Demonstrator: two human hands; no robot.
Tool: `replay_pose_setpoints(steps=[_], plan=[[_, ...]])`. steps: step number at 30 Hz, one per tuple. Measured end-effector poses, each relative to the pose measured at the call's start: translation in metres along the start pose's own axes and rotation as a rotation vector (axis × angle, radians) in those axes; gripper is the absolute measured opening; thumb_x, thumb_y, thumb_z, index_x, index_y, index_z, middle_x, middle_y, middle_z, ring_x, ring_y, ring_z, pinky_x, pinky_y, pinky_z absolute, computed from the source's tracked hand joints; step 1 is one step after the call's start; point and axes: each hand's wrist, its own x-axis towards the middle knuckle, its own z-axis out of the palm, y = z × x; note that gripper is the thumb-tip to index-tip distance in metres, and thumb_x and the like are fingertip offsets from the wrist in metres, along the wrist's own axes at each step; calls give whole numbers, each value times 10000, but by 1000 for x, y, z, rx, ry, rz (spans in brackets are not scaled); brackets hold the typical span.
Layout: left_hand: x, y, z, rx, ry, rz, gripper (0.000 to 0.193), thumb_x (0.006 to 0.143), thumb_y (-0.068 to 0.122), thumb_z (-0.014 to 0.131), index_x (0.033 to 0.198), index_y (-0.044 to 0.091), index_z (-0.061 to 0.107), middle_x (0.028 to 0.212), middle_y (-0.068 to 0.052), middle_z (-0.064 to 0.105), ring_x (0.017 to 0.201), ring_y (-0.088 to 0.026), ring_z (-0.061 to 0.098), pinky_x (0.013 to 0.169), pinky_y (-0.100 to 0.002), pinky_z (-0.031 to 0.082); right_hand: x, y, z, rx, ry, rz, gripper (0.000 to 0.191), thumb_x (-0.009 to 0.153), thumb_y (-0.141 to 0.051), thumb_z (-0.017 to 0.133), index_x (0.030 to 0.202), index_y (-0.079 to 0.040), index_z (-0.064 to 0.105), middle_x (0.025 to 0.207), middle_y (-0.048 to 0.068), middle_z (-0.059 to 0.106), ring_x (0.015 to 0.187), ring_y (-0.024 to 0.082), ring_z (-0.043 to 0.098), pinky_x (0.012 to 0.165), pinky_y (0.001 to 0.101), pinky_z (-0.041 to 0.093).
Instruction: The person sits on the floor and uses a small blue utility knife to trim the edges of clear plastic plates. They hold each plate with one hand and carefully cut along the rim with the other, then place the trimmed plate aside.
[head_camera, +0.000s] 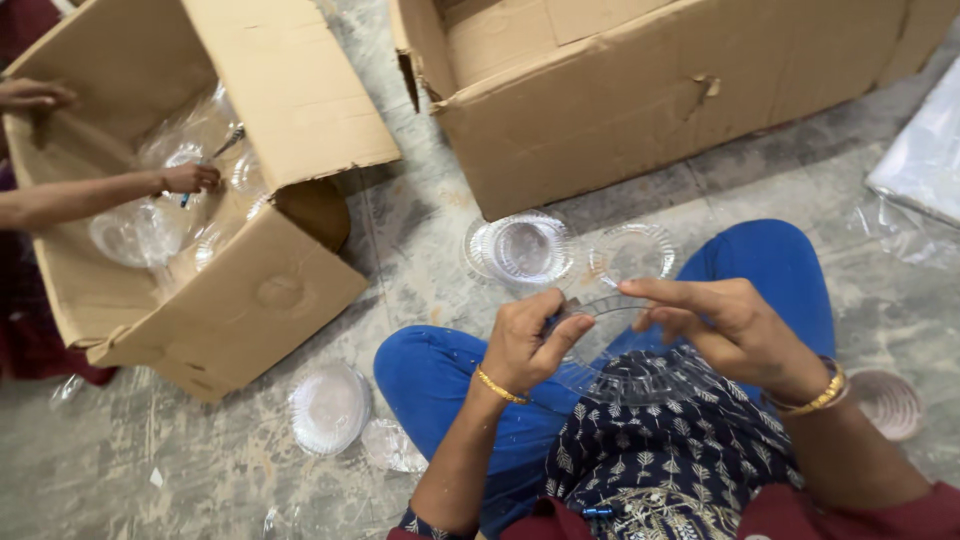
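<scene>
Clear plastic lid (610, 310) pinched in both grips, left hand (525, 345), right hand (725, 325), brown cardboard boxes (640, 110) beyond.

A packing workroom: cardboard boxes (640, 95) and stacked clear plastic plates (525, 248) lie on a bare concrete floor (420, 250).

A brown cardboard box (190, 200) lay tipped open at the left on the floor, its flaps spread, with clear plastic wrapping (180, 135) bunched inside. A second, larger brown cardboard box (650, 90) stood at the top, a small tear showing in its side. A clear plastic bag (925, 150) lay flat at the right edge.
</scene>
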Motion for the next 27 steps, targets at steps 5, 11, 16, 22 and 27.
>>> replay_pose_setpoints(steps=[5,11,16,22,27], plan=[[-1,-1,-10,-46,55,-43,323,931,303,734,842,40,570,637,-103,523,540,-230,493,532,-357,397,3,4,1,77,42,59,466,941,-1,587,1383,-141,637,828,55,799,621,107,676,621,255,586],[-4,-2,-12,-38,26,-2,315,938,306,737,850,48,579,682,-91,564,564,-227,543,554,-349,421,3,8,1,49,77,72,440,957,-11,574,1377,-128,631,828,53,805,614,100,688,600,241,585],[-3,-2,-13,11,49,-14,346,961,317,743,843,40,571,685,-109,570,579,-236,559,567,-358,422,7,5,1,69,76,37,482,961,38,507,1405,-126,602,845,52,796,662,99,711,623,244,602],[0,-1,-14,26,51,15,349,965,358,725,861,51,596,712,-106,591,602,-234,590,573,-359,443,12,2,1,-61,50,69,492,931,60,541,1366,-150,635,844,55,764,663,131,686,619,252,604],[3,-6,-9,55,42,20,398,982,379,723,821,44,583,691,-114,568,591,-245,576,586,-370,436,14,5,0,-63,49,59,524,922,68,503,1385,-142,624,863,52,756,684,133,692,636,251,612]])
